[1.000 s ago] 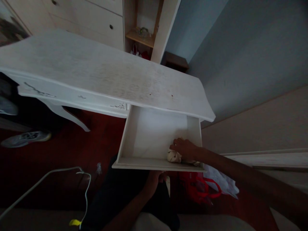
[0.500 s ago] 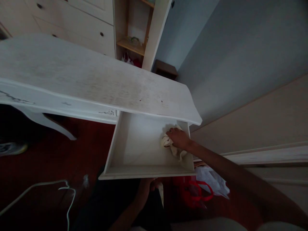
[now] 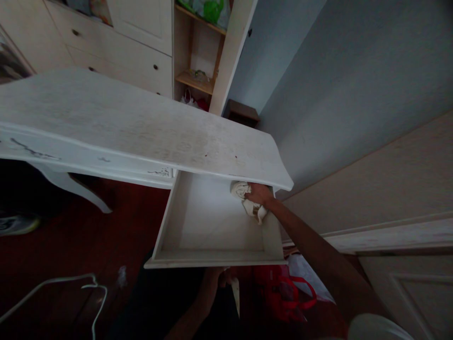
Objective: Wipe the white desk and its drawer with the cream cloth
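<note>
A white drawer [image 3: 212, 231] is pulled out from under the white, smudged table top [image 3: 152, 125]. Inside it, at the back right corner, my right hand [image 3: 260, 193] is closed on a bunched cream cloth [image 3: 240, 190]. Part of the cloth hangs loose toward the front, against the drawer floor. Under the drawer's front edge, my left hand [image 3: 216, 278] has its fingers curled up against the front panel; the panel partly hides them and the light there is dim.
Behind the table stands a white cabinet [image 3: 138, 42] with an open door and shelves. A grey wall [image 3: 339, 94] rises on the right. A red bag [image 3: 283, 293] lies on the floor beside a white plastic bag [image 3: 307, 271]. A pale cable [image 3: 71, 278] runs across the dark red floor at left.
My right hand has pushed the cloth a little farther back inside the drawer, closer to the table's edge. My left hand stays under the drawer front. The view has tilted up slightly.
</note>
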Tool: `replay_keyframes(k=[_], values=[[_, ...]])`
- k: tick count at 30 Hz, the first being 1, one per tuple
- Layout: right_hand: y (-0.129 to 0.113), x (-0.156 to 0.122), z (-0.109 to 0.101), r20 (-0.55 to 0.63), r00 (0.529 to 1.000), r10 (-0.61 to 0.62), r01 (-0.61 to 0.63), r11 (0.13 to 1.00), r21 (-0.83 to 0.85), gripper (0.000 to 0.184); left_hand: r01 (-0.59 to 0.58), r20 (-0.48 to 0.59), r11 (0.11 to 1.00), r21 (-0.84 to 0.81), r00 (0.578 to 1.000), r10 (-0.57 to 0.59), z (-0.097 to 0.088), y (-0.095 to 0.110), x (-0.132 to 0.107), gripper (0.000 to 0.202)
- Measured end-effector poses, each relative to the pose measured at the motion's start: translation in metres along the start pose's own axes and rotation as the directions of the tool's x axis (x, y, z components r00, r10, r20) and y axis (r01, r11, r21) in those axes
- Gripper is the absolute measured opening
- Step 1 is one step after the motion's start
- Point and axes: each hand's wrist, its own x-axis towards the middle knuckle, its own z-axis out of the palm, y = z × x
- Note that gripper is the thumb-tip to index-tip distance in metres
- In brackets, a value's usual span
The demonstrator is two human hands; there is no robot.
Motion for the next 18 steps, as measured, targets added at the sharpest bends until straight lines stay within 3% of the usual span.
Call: replay_keyframes(k=[4,8,14,18], values=[[-0.004,-0.001,0.004,-0.093,0.995,-0.044,0.055,0.992,0.118,0.055,0.015,-0.032,1.0,-0.002,0.999,-0.015,-0.001,-0.004,0.001,0.063],[-0.026,0.003,0.012,-0.169,0.968,-0.186,0.222,0.949,0.225,0.058,0.08,0.011,0.997,0.014,0.997,-0.08,-0.006,-0.005,0.006,0.056],[-0.095,0.022,0.012,-0.224,0.92,-0.323,0.373,0.895,0.245,0.053,0.1,0.158,0.995,-0.019,0.983,-0.095,-0.008,0.002,0.013,0.058],[-0.147,0.037,0.005,-0.242,0.903,-0.356,0.413,0.874,0.257,0.051,0.106,0.145,0.994,0.008,0.984,-0.106,-0.01,0.001,0.014,0.061]])
